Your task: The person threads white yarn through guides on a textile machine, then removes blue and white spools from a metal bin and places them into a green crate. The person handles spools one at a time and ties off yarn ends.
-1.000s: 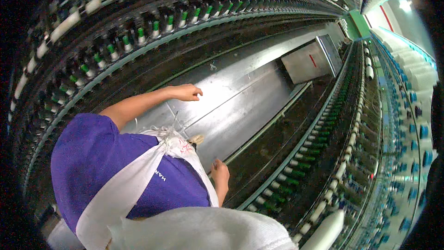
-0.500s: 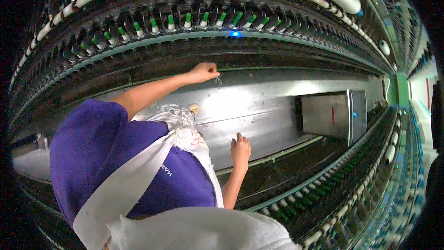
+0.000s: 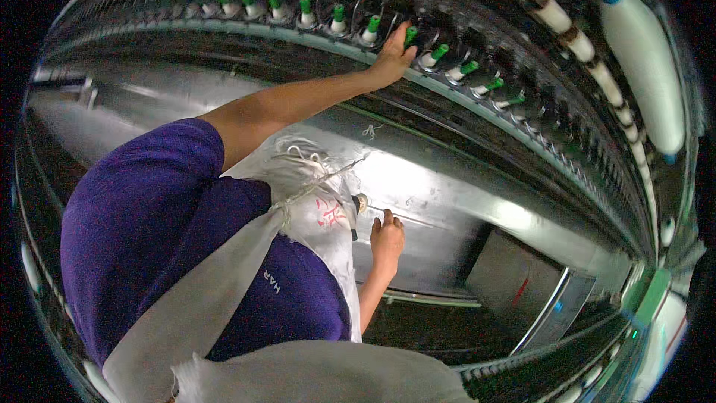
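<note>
My left hand [image 3: 394, 60] reaches up to the row of spindles, thumb and forefinger around the green top of a bobbin [image 3: 411, 35]. On its left stands another bobbin [image 3: 371, 29], white yarn below a green tip; a similar bobbin [image 3: 433, 56] is on its right. My right hand [image 3: 387, 240] hangs low beside the white apron [image 3: 328, 227], fingers loosely bent and a little apart, with nothing visible in them. A small tuft of white thread [image 3: 371, 132] shows below my left forearm, apart from both hands.
Above the spindles at the right run white rollers [image 3: 578, 43] and a large white roving bobbin [image 3: 643, 67]. A metal box [image 3: 514, 276] stands on the aisle floor [image 3: 429, 186]. A second machine's rail [image 3: 522, 362] runs along the lower right.
My left hand has moved up and right from above the aisle to a bobbin, and has let go of the thread tuft. My view has turned; my right hand stays low.
</note>
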Tool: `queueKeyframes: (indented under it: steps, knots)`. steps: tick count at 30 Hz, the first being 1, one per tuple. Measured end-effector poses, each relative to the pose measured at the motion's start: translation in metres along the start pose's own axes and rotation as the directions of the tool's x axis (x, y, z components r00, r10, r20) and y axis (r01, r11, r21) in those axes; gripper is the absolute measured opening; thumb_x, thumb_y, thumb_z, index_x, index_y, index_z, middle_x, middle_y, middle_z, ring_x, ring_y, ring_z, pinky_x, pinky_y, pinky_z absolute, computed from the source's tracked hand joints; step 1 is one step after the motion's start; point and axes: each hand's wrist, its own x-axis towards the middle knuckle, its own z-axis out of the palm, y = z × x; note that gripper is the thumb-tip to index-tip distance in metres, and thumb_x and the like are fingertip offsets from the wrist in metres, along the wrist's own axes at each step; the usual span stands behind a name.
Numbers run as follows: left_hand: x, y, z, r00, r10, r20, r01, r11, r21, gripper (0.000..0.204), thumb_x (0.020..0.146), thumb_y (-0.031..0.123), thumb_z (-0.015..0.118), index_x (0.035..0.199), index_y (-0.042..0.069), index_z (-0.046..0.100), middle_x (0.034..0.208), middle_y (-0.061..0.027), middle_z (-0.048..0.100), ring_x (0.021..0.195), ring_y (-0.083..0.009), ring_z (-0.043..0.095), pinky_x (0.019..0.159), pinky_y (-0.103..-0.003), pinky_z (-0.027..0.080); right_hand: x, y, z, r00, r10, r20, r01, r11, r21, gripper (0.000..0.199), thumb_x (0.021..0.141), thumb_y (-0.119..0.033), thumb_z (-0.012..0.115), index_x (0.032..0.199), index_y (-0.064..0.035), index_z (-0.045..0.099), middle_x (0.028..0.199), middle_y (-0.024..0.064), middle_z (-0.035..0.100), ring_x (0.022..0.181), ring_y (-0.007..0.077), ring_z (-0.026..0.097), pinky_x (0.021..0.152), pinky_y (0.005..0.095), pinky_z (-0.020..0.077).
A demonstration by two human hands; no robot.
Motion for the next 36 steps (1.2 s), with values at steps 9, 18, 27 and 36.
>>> queueKeyframes:
  steps: [9, 18, 27, 36]
  knots:
    - [0.038, -0.03, 0.036, 0.911, -0.066, -0.407, 0.067, 0.998, -0.012, 0.047, 0.079, 0.027, 0.068, 0.118, 0.005, 0.052, 0.104, -0.019, 0.062, 0.098, -0.037, 0.058, 0.083, -0.043, 0.046, 0.058, 0.07, 0.036, 0.951, -0.238, 0.195, 0.264, 0.958, -0.116, 0.03, 0.082, -0.018, 0.062, 0.109, -0.0039, 0.057, 0.091, 0.0178, 0.063, 0.089, 0.0346, 0.06, 0.077, 0.0436, 0.0494]
    - [0.062, 0.014, 0.029, 0.867, 0.048, -0.496, 0.012, 0.993, 0.117, 0.021, 0.082, 0.021, 0.064, 0.097, 0.007, 0.061, 0.095, -0.0162, 0.063, 0.09, -0.0357, 0.059, 0.079, -0.042, 0.047, 0.037, 0.092, 0.019, 0.931, -0.334, 0.146, 0.349, 0.933, -0.092, 0.033, 0.08, -0.018, 0.063, 0.111, -0.0056, 0.057, 0.09, 0.0181, 0.064, 0.086, 0.035, 0.061, 0.075, 0.0447, 0.05]
    - [-0.004, 0.182, -0.018, 0.951, 0.141, -0.276, -0.18, 0.976, -0.123, 0.027, 0.087, 0.03, 0.064, 0.1, 0.008, 0.054, 0.072, -0.0057, 0.055, 0.059, -0.0159, 0.052, 0.056, -0.032, 0.045, 0.035, 0.105, -0.053, 0.914, -0.371, 0.166, 0.397, 0.904, -0.162, 0.033, 0.079, -0.015, 0.066, 0.11, -0.0043, 0.059, 0.092, 0.0185, 0.064, 0.087, 0.0349, 0.061, 0.076, 0.0433, 0.0504]
    - [-0.064, 0.18, -0.007, 0.858, -0.325, 0.398, 0.513, 0.485, -0.709, 0.043, 0.091, 0.054, 0.049, 0.092, 0.011, 0.052, 0.062, 0.0042, 0.042, 0.051, -0.0069, 0.035, 0.047, -0.022, 0.03, 0.086, 0.027, -0.169, 0.538, -0.736, -0.412, 0.751, 0.64, -0.162, 0.045, 0.074, -0.002, 0.066, 0.118, -0.0021, 0.054, 0.107, 0.0177, 0.058, 0.096, 0.0359, 0.056, 0.081, 0.0447, 0.047]
